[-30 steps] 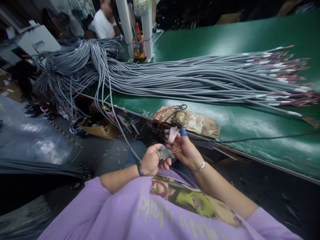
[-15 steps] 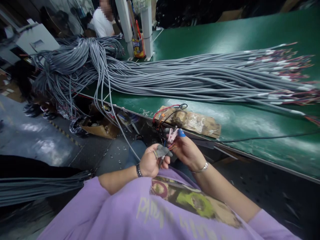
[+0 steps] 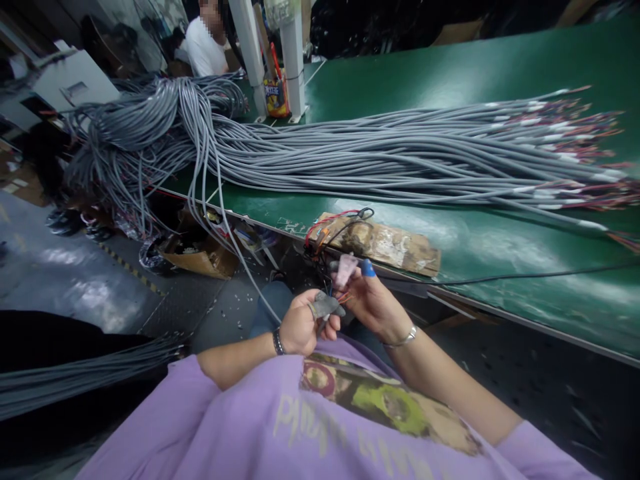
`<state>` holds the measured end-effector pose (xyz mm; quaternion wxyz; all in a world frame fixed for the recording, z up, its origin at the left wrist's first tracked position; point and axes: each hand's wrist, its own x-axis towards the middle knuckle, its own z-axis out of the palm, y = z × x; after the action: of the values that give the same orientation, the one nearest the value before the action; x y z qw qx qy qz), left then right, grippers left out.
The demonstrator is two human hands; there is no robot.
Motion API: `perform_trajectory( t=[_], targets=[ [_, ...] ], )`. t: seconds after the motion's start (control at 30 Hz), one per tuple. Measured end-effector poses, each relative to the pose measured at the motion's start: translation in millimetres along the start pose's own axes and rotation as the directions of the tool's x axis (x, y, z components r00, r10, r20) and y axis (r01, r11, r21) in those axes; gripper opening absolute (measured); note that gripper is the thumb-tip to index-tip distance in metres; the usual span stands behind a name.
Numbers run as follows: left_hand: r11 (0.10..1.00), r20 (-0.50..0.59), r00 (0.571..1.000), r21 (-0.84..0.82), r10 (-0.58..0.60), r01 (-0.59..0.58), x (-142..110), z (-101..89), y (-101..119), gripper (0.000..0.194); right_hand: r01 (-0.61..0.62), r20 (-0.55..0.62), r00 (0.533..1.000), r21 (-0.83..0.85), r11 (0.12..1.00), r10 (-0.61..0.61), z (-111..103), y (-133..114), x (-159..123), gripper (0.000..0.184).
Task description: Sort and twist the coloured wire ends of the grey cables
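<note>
My left hand (image 3: 303, 323), with grey covers on the thumb and a finger, is closed around the end of a grey cable (image 3: 255, 283). Thin coloured wires (image 3: 344, 298) fan out of this end toward my other hand. My right hand (image 3: 375, 303) has blue tape on its thumb tip and is curled around a pink clip (image 3: 346, 270), which is blurred. The clip sits just above the coloured wires; whether its jaws touch one I cannot tell.
A long bundle of grey cables (image 3: 350, 157) lies across the green table (image 3: 500, 63). At the table's near edge is a worn cardboard-wrapped block (image 3: 395, 248) with red and black leads. An open carton (image 3: 200, 257) stands below left. Someone in white (image 3: 206, 48) is behind.
The pink clip has turned in my right hand, and the blue-taped thumb has shifted slightly right, away from it. My left hand keeps its hold on the cable, almost unmoved.
</note>
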<state>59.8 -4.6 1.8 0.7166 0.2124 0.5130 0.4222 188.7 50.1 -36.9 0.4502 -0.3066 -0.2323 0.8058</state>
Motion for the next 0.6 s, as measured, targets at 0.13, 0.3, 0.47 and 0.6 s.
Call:
perform_trajectory(
  t=[0.13, 0.3, 0.47, 0.6],
  targets=[
    [0.993, -0.001, 0.998, 0.104, 0.055, -0.055, -2, -6.6, -4, 0.046, -0.106, 0.127, 0.982, -0.247, 0.963, 0.141, -10, -11, -13, 0.051],
    [0.957, 0.080, 0.993, 0.271, 0.087, -0.106, -2, -14.8, -10, 0.045, 0.004, 0.156, 0.983, -0.544, 0.839, 0.097, -3, -24, -24, 0.039],
    [0.927, 0.205, 0.974, 0.376, -0.100, 0.016, 3, -15.5, -12, 0.042, 0.201, 0.286, 0.958, -0.710, 0.675, 0.016, 12, -27, -27, 0.033],
    [0.915, 0.219, 0.965, 0.401, -0.146, 0.047, 4, -13.7, -9, 0.041, 0.334, 0.336, 0.936, -0.758, 0.561, -0.103, 9, -24, -29, 0.027]
  ],
)
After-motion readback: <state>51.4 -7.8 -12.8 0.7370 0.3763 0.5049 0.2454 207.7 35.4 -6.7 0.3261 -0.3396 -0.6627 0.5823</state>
